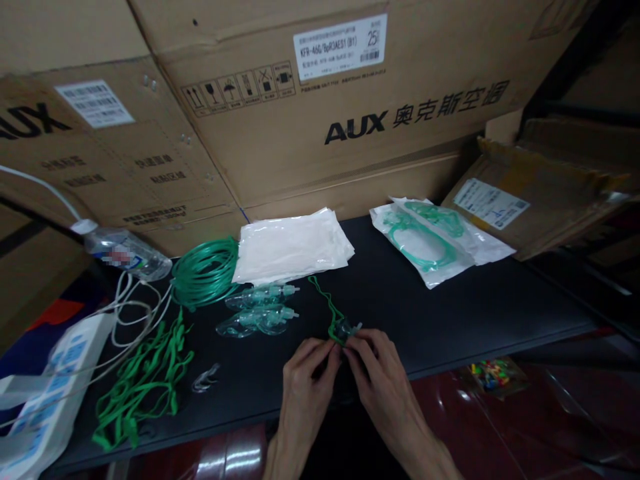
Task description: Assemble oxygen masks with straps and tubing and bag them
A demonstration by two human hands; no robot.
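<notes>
Close to the front edge of the black table, both hands meet at a small see-through green oxygen mask [345, 328]. A green elastic strap [325, 300] trails from it across the tabletop. My left hand [309, 370] is closed, pinching the strap at the mask's edge. With closed fingers, my right hand [377, 367] grips the mask body, which the fingers partly cover. Further left lie several similar masks [257, 321], a heap of loose green elastic straps [143, 383] and a few small clear or silvery strips [205, 379].
Behind are a coil of green tubing [205, 272], stacked white pouches [295, 248] and packed mask sets [435, 241]. A plastic bottle [127, 252], white cables and a power strip [63, 380] occupy the left. Large cartons [280, 147] wall the back; an opened box [540, 180] stands right.
</notes>
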